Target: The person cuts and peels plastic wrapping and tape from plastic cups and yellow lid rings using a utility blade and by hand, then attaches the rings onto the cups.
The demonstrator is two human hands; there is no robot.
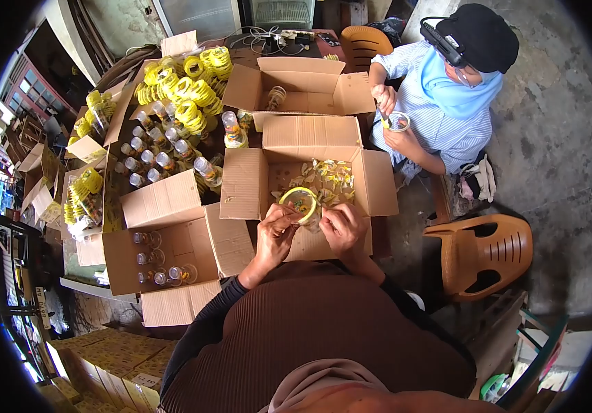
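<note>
My left hand (275, 233) is closed on a clear plastic cup with a yellow rim (298, 202), tipped so that its round mouth faces me. Small coloured bits show within the rim. Close by the cup's right side, my right hand (342, 228) has its fingers pinched together; whatever lies between them is too small to make out. Both hands are above the near edge of an open cardboard box (243, 182). Inside that box lie many crumpled yellow and whitish scraps (335, 177).
Clear jars (165, 162) and stacked yellow rings (189, 96) crowd the left. Another open box (230, 244) holds several clear cups (183, 274); a further box (303, 65) stands behind. At right, a person (440, 103) holds a cup near an orange chair (478, 255).
</note>
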